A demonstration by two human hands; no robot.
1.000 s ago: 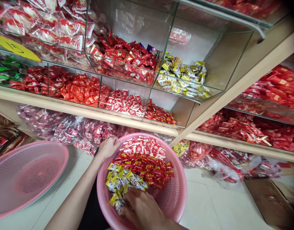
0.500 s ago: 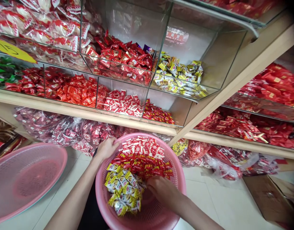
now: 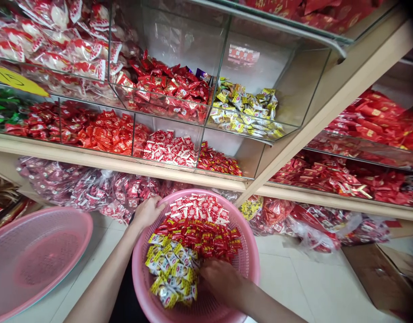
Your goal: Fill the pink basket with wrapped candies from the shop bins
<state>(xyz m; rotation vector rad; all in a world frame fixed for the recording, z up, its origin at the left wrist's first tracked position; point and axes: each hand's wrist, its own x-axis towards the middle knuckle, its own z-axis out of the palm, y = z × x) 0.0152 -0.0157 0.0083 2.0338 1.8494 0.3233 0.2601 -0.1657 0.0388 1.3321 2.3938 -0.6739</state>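
A pink plastic basket (image 3: pixel 253 260) holds three groups of wrapped candies. White-and-red candies (image 3: pixel 199 208) lie at its far side, red candies with yellow print (image 3: pixel 206 235) across the middle, and yellow-and-white candies (image 3: pixel 174 269) at the near left. My left hand (image 3: pixel 148 211) grips the basket's far left rim. Inside the basket, my right hand (image 3: pixel 221 280) is bent down beside the yellow-and-white candies, just below the red ones. Its fingertips are hidden, so whatever they may hold does not show.
Clear-fronted shelf bins ahead hold red candies (image 3: pixel 169 89), yellow-and-white candies (image 3: pixel 245 107) and other sweets. Bagged candies (image 3: pixel 132 188) lie under the shelf. Another pink basket (image 3: pixel 87 224) stands at left, a cardboard box (image 3: pixel 371 278) at right.
My right hand has shifted slightly left and down inside the basket, and more red candies show above it. My left hand keeps its grip on the rim. The view has shifted slightly.
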